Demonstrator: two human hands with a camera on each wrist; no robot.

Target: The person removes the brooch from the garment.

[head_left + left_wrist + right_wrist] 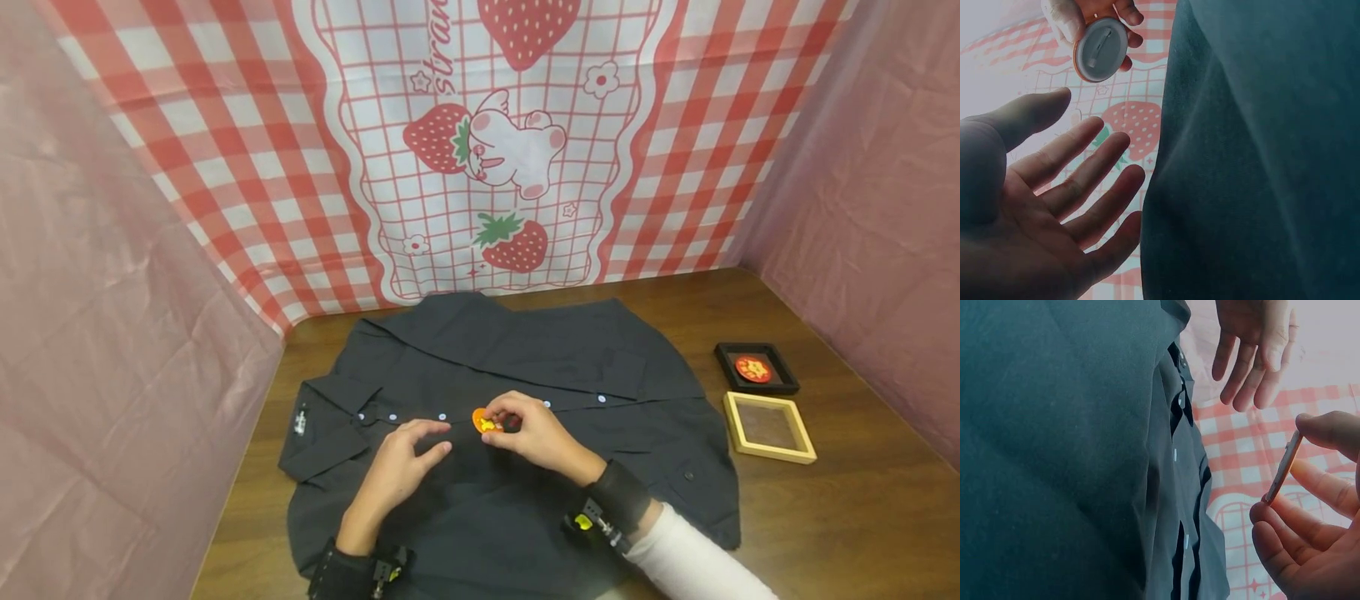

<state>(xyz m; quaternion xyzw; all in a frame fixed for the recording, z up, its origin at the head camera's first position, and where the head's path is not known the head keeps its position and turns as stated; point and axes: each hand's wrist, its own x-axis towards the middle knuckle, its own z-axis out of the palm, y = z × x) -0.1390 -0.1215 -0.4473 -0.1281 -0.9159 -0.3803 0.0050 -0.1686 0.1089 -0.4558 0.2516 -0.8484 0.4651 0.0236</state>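
Between thumb and fingers my right hand pinches a round orange pin badge with a yellow design, held above the shirt. Its grey back with a safety-style pin faces the left wrist camera; in the right wrist view the badge appears edge-on. My left hand is just left of it, fingers extended and apart from the badge, holding nothing. Beneath both hands a dark buttoned shirt lies spread out, its collar at the left and a row of white buttons across the middle.
At the right of the wooden table lie a black frame with a red-and-yellow round badge in it and a pale yellow frame. A red checked strawberry cloth hangs behind; pink curtains flank the table.
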